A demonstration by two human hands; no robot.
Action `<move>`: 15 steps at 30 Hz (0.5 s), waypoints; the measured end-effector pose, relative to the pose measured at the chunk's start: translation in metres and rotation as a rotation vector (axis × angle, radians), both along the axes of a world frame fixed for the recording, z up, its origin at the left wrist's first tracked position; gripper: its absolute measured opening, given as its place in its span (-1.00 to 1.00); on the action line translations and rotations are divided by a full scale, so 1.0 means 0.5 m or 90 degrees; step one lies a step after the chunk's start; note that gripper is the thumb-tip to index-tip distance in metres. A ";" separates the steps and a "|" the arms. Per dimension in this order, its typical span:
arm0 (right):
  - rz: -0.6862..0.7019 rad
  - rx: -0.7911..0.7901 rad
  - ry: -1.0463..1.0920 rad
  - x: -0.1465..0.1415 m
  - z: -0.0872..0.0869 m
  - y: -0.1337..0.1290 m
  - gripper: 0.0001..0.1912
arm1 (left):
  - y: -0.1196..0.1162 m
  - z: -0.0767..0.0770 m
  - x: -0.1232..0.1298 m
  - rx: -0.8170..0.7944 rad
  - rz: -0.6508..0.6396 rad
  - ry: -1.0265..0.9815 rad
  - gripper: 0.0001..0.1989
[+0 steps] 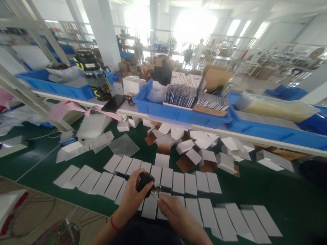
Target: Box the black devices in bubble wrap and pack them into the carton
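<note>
My left hand [131, 192] is wrapped round a black rounded device [146, 181], thumb across its near side. A round silver metal part [157, 189] shows at the device's right end. Just below that part, the fingers of my right hand [176, 212] are pinched together. A thin light piece seems to lie at those fingertips, but blur hides what it is. Both hands are above rows of closed white boxes [178, 182] on the green tabletop [245, 190]. One white box [149, 206] lies directly under the device.
Open white and brown boxes [189, 160] are heaped behind the rows. A shelf above carries a blue tray [178, 114] of packed flat packets, a black phone [113, 103] and a water bottle [94, 75]. Bubble wrap [124, 145] and printed sheets [84, 149] lie at left.
</note>
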State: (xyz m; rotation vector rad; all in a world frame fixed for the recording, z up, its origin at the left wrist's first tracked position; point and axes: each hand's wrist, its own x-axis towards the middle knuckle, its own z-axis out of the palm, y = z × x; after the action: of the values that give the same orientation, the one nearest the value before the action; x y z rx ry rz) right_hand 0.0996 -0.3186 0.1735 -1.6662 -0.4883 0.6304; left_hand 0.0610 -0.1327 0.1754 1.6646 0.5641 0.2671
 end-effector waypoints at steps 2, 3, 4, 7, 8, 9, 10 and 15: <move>-0.023 -0.043 0.003 0.043 -0.009 -0.016 -0.63 | 0.006 -0.003 -0.005 -0.024 -0.034 0.032 -0.66; -0.060 -0.055 0.007 0.060 -0.025 -0.016 -0.59 | 0.007 -0.002 -0.008 -0.088 -0.061 0.063 -0.64; -0.089 -0.048 0.018 0.071 -0.046 -0.011 -0.55 | 0.006 0.001 -0.012 -0.167 -0.083 0.092 -0.60; -0.052 -0.013 0.055 0.050 -0.103 0.023 -0.44 | 0.002 0.010 -0.014 -0.358 -0.073 0.104 -0.46; -0.017 -0.010 0.067 0.031 -0.109 0.034 -0.44 | 0.003 0.012 -0.012 -0.378 -0.047 0.088 -0.43; 0.016 -0.013 0.077 0.011 -0.107 0.041 -0.46 | 0.005 0.012 -0.008 -0.370 -0.014 0.070 -0.43; 0.036 -0.018 0.080 -0.005 -0.095 0.044 -0.50 | 0.009 0.011 -0.004 -0.339 0.014 0.057 -0.44; 0.095 -0.101 -0.044 0.028 -0.001 0.024 -0.73 | 0.026 0.000 0.008 -0.094 0.010 0.073 -0.56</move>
State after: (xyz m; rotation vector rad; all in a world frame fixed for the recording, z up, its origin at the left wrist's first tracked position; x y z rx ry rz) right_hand 0.1135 -0.3067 0.1730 -1.8173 -0.6306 0.7387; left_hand 0.0648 -0.1199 0.1752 1.5394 0.6678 0.1378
